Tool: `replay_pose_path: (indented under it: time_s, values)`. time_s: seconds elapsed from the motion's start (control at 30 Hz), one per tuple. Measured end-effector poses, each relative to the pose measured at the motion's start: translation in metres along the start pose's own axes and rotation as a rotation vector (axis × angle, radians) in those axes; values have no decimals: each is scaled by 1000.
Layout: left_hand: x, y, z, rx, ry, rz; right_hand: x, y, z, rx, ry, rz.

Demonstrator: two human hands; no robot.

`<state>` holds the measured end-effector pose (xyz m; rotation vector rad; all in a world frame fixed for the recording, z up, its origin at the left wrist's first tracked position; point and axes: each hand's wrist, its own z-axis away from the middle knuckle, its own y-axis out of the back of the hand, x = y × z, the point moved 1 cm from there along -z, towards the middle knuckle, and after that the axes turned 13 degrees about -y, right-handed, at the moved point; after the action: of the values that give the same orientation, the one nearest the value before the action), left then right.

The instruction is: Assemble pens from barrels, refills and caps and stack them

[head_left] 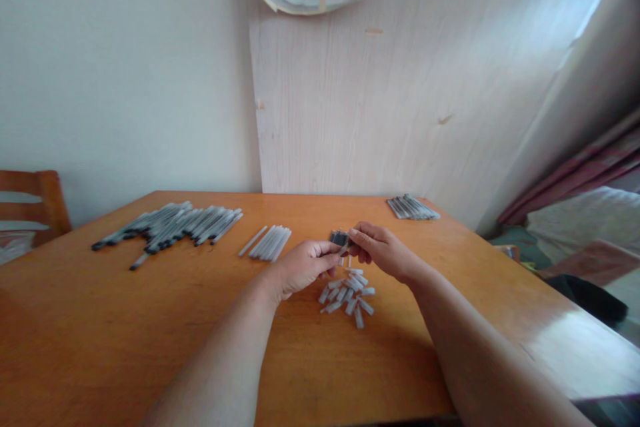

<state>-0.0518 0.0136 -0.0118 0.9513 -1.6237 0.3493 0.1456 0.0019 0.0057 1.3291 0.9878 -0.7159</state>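
My left hand [307, 263] is closed, with thumb and fingers pinching a small pale pen part [343, 250]. My right hand [383, 250] meets it from the right, its fingertips closed at the same spot; what they grip is mostly hidden. Just beyond the fingertips lies a cluster of small dark pen parts [339, 237], partly covered by the hands. Below the hands, several short clear pen caps [350, 290] are scattered on the table. Left of my left hand, translucent pen barrels [270, 242] lie side by side, one slightly apart.
Many clear pens with black ends [175, 223] are spread at the left of the wooden table [125, 340]. A bundle of slim dark and clear pens or refills [413, 207] rests at the back right. A wooden chair [50, 203] stands left, and a wall closes off the far side.
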Motion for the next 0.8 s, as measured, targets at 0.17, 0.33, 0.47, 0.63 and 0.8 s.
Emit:
replay_pose_path:
  time_s: [0.17, 0.33, 0.47, 0.63, 0.8]
  values:
    - [1, 0, 0, -5, 6, -13, -2, 0, 2, -52, 5, -24]
    - [-1, 0, 0, -27, 6, -35, 3, -2, 0, -5, 35, 107]
    - [-2, -1, 0, -46, 0, -64, 5, -4, -3, 27, 75, 217]
    - [-4, -1, 0, -58, -9, -59, 5, -6, -5, -2, 93, 218]
    - [-2, 0, 0, -38, 29, -40, 5, -5, -4, 42, 45, 170]
